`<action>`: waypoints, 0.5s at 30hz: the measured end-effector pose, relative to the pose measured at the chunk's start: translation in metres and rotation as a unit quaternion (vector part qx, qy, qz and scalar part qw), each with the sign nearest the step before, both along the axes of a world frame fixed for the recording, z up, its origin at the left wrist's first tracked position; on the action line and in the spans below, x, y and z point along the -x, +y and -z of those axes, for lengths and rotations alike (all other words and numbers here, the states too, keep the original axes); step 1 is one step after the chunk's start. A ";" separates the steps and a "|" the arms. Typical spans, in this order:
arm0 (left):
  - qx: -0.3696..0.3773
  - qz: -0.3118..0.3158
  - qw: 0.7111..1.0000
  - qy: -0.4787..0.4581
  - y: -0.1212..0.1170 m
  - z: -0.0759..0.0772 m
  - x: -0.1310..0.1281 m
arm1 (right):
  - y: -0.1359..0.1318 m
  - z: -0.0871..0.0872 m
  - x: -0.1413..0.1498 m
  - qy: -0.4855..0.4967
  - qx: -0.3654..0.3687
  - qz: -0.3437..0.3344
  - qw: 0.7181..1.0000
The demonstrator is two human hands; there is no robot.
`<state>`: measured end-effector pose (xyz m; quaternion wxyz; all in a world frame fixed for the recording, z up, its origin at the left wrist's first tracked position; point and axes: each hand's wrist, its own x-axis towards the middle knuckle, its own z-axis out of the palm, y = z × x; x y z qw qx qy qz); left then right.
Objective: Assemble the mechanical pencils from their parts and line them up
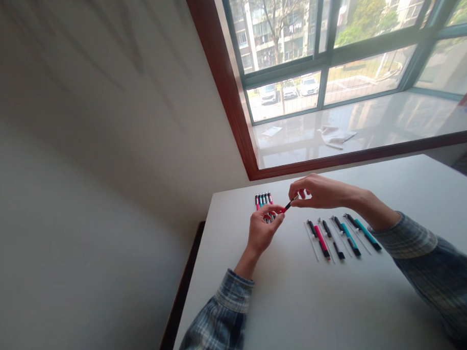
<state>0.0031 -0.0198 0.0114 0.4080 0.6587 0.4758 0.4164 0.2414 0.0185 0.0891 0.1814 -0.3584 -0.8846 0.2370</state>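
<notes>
Here's the pen [288, 204], tilted between the two hands above the table [299, 305], its red lower end pinched between thumb and forefinger of the left hand [261, 230], its dark upper end at the thumb and fingertips of the right hand [317, 191], pinched there too. The left forearm rises from below; the right reaches in from the side, wrist bent, knuckles up. Beyond the left fingers, a row of pens [264, 199]; below the right hand, pen parts [345, 238] lie in slanting groups.
</notes>
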 end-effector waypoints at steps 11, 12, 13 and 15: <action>-0.007 0.003 1.000 0.009 -0.001 -0.002 0.000 | -0.003 -0.003 0.002 -0.026 -0.007 0.025 0.999; -0.008 0.003 1.000 0.010 -0.001 -0.003 0.000 | -0.004 -0.004 0.003 -0.028 -0.007 0.030 0.999; -0.008 0.004 1.000 0.012 -0.002 -0.003 -0.001 | -0.004 -0.004 0.003 -0.030 -0.008 0.032 0.999; -0.008 0.004 1.000 0.014 -0.002 -0.004 -0.001 | -0.004 -0.004 0.003 -0.030 -0.009 0.032 0.999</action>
